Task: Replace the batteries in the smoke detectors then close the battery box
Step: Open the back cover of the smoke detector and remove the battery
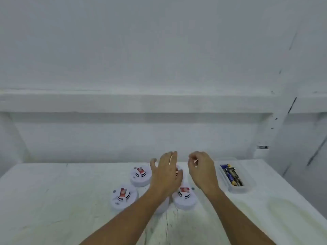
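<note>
Several round white smoke detectors with red labels lie on the white table (53, 200): one at the back left (140, 175), one at the front left (123, 197), one at the front right (184, 196). A further detector (177, 171) is mostly hidden behind my left hand (166, 175), which hovers over it with fingers spread and holds nothing. My right hand (201, 170) floats just right of it, fingers loosely curled, nothing visible in them. The clear battery box (233, 175) lies open to the right, with blue and yellow batteries inside.
A white wall with a ledge (141, 101) runs behind the table. A faint oval outline (290, 211), perhaps the box's clear lid, lies on the table at the front right. A small dark fitting (262, 147) sits on the wall at the right.
</note>
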`<state>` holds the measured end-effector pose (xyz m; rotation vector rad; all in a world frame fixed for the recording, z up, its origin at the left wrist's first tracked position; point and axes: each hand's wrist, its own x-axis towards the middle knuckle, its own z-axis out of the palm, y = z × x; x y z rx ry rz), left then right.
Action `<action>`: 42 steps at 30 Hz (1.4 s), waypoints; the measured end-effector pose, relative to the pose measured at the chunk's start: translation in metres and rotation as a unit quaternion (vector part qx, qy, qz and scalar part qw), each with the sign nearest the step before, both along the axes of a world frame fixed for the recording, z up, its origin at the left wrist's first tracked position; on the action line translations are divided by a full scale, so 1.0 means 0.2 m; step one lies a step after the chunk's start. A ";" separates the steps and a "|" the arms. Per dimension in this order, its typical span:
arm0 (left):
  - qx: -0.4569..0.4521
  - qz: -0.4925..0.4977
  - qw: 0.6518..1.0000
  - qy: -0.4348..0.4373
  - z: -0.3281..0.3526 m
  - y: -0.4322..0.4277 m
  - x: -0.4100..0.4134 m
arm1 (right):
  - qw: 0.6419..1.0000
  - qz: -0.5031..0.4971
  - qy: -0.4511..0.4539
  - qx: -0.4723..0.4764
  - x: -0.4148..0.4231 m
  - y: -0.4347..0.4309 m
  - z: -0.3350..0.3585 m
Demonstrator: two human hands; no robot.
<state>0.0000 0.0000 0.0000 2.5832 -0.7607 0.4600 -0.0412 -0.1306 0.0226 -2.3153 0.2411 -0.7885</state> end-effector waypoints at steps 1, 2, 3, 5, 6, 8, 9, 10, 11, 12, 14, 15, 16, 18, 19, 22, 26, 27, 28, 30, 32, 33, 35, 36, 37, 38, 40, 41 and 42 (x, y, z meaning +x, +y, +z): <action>0.019 -0.002 1.000 -0.004 -0.08 -0.02 -0.02 | 0.999 -0.014 0.037 0.005 -0.05 0.00 -0.07; 0.038 0.000 0.999 -0.003 -0.13 -0.03 -0.04 | 0.998 -0.027 0.060 0.016 -0.08 0.00 -0.13; 0.073 -0.005 0.997 0.025 -0.20 -0.04 -0.08 | 0.995 -0.034 0.095 0.024 -0.12 0.01 -0.22; 0.117 0.018 0.991 0.067 -0.27 -0.05 -0.14 | 0.987 -0.047 0.150 0.034 -0.19 0.03 -0.34; 0.128 0.023 0.988 0.077 -0.30 -0.05 -0.14 | 0.985 -0.059 0.160 0.040 -0.21 0.03 -0.37; 0.144 0.035 0.986 0.081 -0.30 -0.06 -0.15 | 0.980 -0.074 0.183 0.039 -0.22 0.04 -0.40; 0.144 0.036 0.986 0.077 -0.30 -0.06 -0.15 | 0.976 -0.076 0.198 0.046 -0.23 0.05 -0.42; 0.142 0.033 0.986 0.082 -0.31 -0.06 -0.15 | 0.972 -0.078 0.215 0.053 -0.23 0.06 -0.45; 0.141 0.030 0.986 0.085 -0.31 -0.05 -0.15 | 0.970 -0.080 0.221 0.060 -0.23 0.07 -0.46; 0.144 0.030 0.985 0.092 -0.31 -0.05 -0.15 | 0.968 -0.081 0.226 0.067 -0.24 0.08 -0.47; 0.141 0.036 0.985 0.092 -0.31 -0.05 -0.15 | 0.967 -0.080 0.221 0.094 -0.23 0.08 -0.48; 0.136 0.039 0.986 0.092 -0.32 -0.05 -0.15 | 0.968 -0.076 0.212 0.113 -0.22 0.08 -0.50; 0.127 0.039 0.986 0.098 -0.31 -0.05 -0.17 | 0.966 -0.074 0.208 0.136 -0.22 0.07 -0.51; 0.109 0.034 0.989 0.099 -0.32 -0.05 -0.18 | 0.963 -0.068 0.197 0.173 -0.23 0.05 -0.52; 0.099 0.030 0.990 0.094 -0.32 -0.05 -0.19 | 0.962 -0.063 0.189 0.185 -0.24 0.04 -0.52; 0.069 0.028 0.994 0.077 -0.33 -0.03 -0.23 | 0.959 -0.050 0.173 0.219 -0.28 0.01 -0.49; -0.011 0.002 1.000 0.007 -0.37 0.01 -0.28 | 0.925 -0.024 0.153 0.346 -0.36 -0.02 -0.46; -0.031 -0.007 0.999 -0.025 -0.40 0.02 -0.29 | 0.917 -0.014 0.147 0.369 -0.38 -0.03 -0.45; -0.061 -0.019 0.997 -0.049 -0.42 0.02 -0.30 | 0.912 -0.005 0.142 0.386 -0.40 -0.03 -0.44; -0.110 -0.054 0.991 -0.059 -0.46 0.05 -0.33 | 0.906 0.014 0.127 0.404 -0.44 -0.04 -0.42; -0.157 -0.089 0.983 -0.032 -0.47 0.07 -0.36 | 0.912 0.030 0.120 0.392 -0.48 -0.04 -0.41; -0.177 -0.108 0.978 -0.013 -0.47 0.08 -0.38 | 0.918 0.046 0.122 0.374 -0.49 -0.04 -0.41; -0.225 -0.132 0.965 0.022 -0.46 0.11 -0.43 | 0.931 0.089 0.124 0.331 -0.53 -0.04 -0.42; -0.257 -0.131 0.956 0.043 -0.46 0.12 -0.46 | 0.936 0.106 0.126 0.310 -0.54 -0.04 -0.43; -0.295 -0.124 0.945 0.069 -0.45 0.13 -0.49 | 0.941 0.114 0.130 0.291 -0.56 -0.03 -0.43; -0.329 -0.110 0.933 0.096 -0.43 0.14 -0.51 | 0.946 0.119 0.133 0.271 -0.57 -0.03 -0.43; -0.376 -0.076 0.912 0.144 -0.42 0.17 -0.56 | 0.954 0.124 0.131 0.240 -0.60 0.00 -0.43; -0.390 -0.061 0.904 0.165 -0.41 0.18 -0.58 | 0.959 0.128 0.125 0.220 -0.61 0.01 -0.43; -0.399 -0.049 0.897 0.182 -0.41 0.20 -0.59 | 0.966 0.131 0.118 0.191 -0.62 0.03 -0.44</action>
